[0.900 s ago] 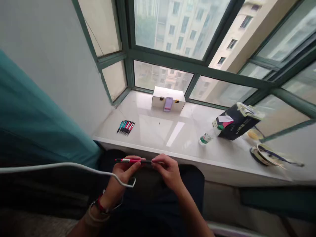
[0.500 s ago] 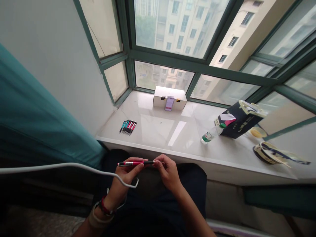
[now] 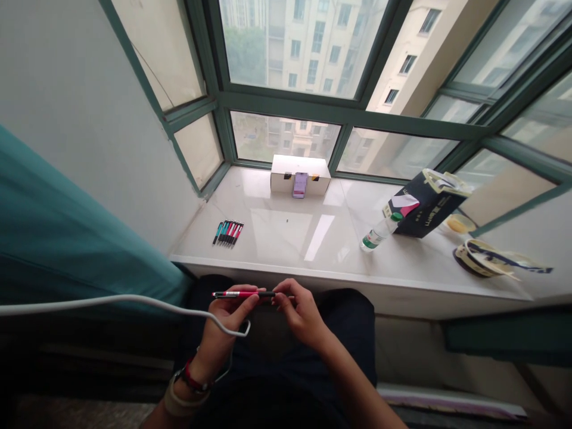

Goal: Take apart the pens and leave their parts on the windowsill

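A pink pen (image 3: 243,294) with a black grip lies level between my two hands, above my lap. My left hand (image 3: 227,313) is closed around its barrel, thumb along the near side. At the pen's black tip end, the fingers of my right hand (image 3: 297,310) pinch together; whether a small part sits inside that pinch is hidden. On the windowsill ahead, several pens (image 3: 227,233) in teal, pink and black lie side by side in a row.
A white box (image 3: 300,174) stands against the window on the sill (image 3: 268,259). To the right are a water bottle (image 3: 379,233), a dark carton bag (image 3: 429,205) and a food bowl (image 3: 480,262). A white cable (image 3: 134,299) crosses over my left wrist. A teal curtain (image 3: 80,226) hangs at left.
The view has shifted slightly. My hands keep their hold on the pen in nearly the same place, with the right fingers turned a little at its tip.
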`<state>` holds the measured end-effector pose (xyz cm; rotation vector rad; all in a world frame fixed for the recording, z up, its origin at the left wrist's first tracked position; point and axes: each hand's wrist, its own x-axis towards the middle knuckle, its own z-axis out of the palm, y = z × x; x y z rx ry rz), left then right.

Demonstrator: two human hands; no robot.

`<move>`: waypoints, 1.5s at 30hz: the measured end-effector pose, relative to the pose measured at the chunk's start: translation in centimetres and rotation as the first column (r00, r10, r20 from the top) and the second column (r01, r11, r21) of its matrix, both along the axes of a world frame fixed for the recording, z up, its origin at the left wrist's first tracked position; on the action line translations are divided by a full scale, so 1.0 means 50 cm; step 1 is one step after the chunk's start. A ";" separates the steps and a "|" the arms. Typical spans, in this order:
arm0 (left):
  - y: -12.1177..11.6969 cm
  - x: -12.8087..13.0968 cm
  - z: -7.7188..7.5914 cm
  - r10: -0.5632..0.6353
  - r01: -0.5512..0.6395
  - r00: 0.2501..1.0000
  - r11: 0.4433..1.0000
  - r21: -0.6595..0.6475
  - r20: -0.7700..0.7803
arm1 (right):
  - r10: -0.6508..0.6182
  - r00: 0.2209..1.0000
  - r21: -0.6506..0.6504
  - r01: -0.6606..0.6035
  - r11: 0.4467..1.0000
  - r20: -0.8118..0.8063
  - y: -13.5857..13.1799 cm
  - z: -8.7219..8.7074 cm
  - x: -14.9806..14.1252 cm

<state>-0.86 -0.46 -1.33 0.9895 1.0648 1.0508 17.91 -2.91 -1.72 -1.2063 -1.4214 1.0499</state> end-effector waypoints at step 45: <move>0.014 0.008 -0.007 0.002 -0.003 1.000 0.999 -0.050 -0.015 | -0.103 0.995 0.017 0.103 0.995 0.004 -0.008 -0.026 -0.006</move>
